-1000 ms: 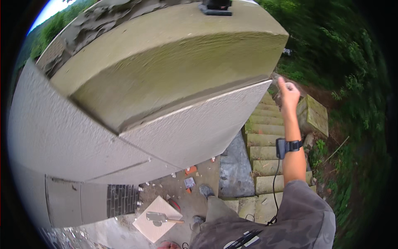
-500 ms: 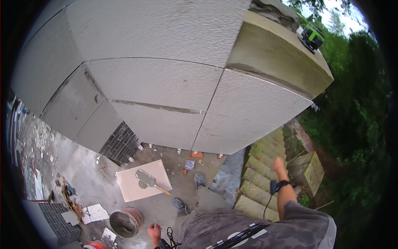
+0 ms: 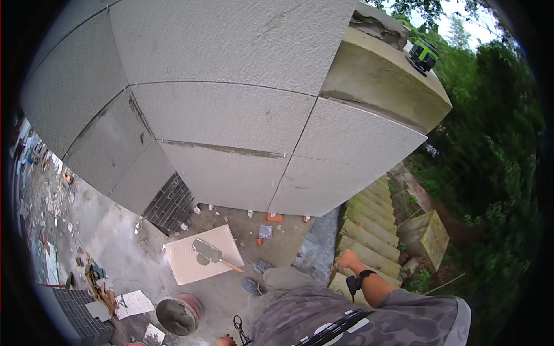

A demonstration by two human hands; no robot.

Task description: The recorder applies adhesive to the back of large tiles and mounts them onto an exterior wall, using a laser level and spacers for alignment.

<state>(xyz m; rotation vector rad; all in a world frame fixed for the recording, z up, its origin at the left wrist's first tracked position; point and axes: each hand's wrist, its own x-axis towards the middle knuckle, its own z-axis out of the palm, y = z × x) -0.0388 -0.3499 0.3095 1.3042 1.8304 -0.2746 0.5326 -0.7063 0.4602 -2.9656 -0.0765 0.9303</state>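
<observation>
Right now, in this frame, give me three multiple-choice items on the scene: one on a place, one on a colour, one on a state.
1. Where does the trowel lie?
A. On the loose pale tile on the ground
B. In the bucket
C. On the steps

2. What colour marks the small device on top of the wall?
A. Red
B. Green and black
C. Yellow

3. How is the right hand?
A. Closed round the trowel handle
B. Pressed flat against the wall
C. Held out over the steps, holding nothing

Answers:
1. A: the trowel blade rests on the pale tile, with the bucket apart from it nearer the person.
2. B: the device's casing shows green with black.
3. C: the hand hangs above the steps, with the trowel lying far off on the ground.
</observation>
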